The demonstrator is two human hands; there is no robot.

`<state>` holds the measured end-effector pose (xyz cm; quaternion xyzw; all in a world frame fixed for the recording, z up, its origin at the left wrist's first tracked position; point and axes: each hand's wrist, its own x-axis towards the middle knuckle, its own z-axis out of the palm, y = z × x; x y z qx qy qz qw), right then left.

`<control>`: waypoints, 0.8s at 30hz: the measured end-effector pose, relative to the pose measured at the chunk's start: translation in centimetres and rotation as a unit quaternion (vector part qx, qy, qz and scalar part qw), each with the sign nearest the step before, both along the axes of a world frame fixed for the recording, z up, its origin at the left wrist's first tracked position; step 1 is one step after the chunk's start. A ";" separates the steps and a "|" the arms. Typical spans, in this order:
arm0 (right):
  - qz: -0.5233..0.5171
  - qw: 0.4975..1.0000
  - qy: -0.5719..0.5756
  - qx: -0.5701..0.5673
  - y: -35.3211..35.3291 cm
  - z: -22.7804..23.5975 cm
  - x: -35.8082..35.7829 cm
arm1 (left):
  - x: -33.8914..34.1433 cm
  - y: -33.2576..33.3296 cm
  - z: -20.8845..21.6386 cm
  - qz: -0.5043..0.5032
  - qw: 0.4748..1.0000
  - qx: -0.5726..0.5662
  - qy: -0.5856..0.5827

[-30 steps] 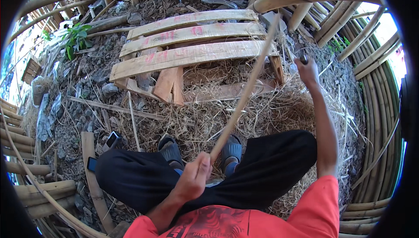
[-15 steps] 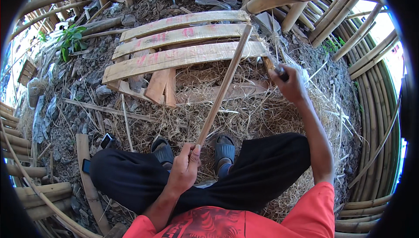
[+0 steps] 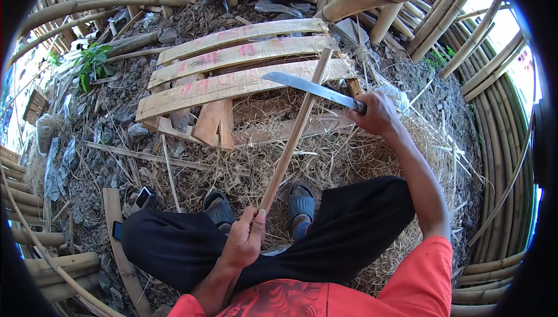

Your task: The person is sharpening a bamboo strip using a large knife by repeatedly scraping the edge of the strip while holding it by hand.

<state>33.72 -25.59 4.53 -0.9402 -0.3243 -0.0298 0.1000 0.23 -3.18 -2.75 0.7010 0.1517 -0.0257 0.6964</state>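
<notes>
My left hand (image 3: 244,240) is closed round the lower end of a long, narrow bamboo strip (image 3: 290,142), its thumb laid along it. The strip slants up and to the right, and its far end overlaps the slatted wooden pallet (image 3: 232,81). In my right hand (image 3: 381,116) is the dark handle of a large knife (image 3: 325,91). Its broad blade points left and crosses the strip near the far end; whether it touches the strip I cannot tell.
Shavings (image 3: 343,166) cover the ground round my sandals (image 3: 301,209). Two wooden pieces (image 3: 215,122) lean at the pallet's near side. A phone (image 3: 118,230) lies by my left knee near a flat bamboo slat (image 3: 119,259). Stacked bamboo poles (image 3: 505,160) line the right side.
The knife blade, end-on and barely visible before, now lies flat to view across the strip. My right hand has turned and shifted slightly left. The left hand keeps its hold.
</notes>
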 end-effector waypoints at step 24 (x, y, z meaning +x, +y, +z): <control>0.175 0.982 -0.030 -0.057 1.2 0.8 -1.7 | -0.2 -0.2 -0.2 0.006 0.998 -0.068 -0.014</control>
